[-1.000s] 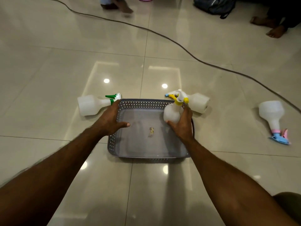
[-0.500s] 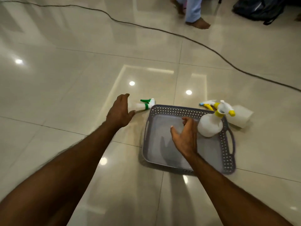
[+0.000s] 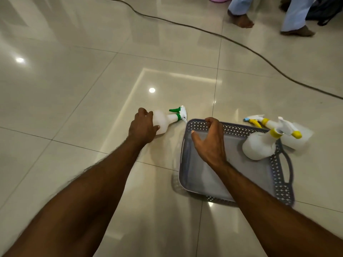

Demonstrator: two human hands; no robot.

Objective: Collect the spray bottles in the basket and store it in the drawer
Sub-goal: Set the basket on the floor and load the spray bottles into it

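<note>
While left hand (image 3: 143, 127) fingers wrap green-nozzle bottle (image 3: 163, 121) on floor, right hand (image 3: 211, 143) spread, empty, over basket (image 3: 282, 184).

A second ago the left hand (image 3: 143, 127) rested on the near-left rim of the grey perforated plastic basket (image 3: 282, 184); it has since left the rim and now curls over the round body of the white plastic spray bottle with the green trigger (image 3: 168, 119), lying on the floor just left of the basket. The right hand (image 3: 211, 143) was then wrapped around the white spray bottle with the yellow collar (image 3: 259, 145) at the basket's right side; it has let go, and that bottle now lies inside the basket against its right wall. The right hand has moved across to the basket's far-left part, fingers spread, fingertips at the far rim.
</note>
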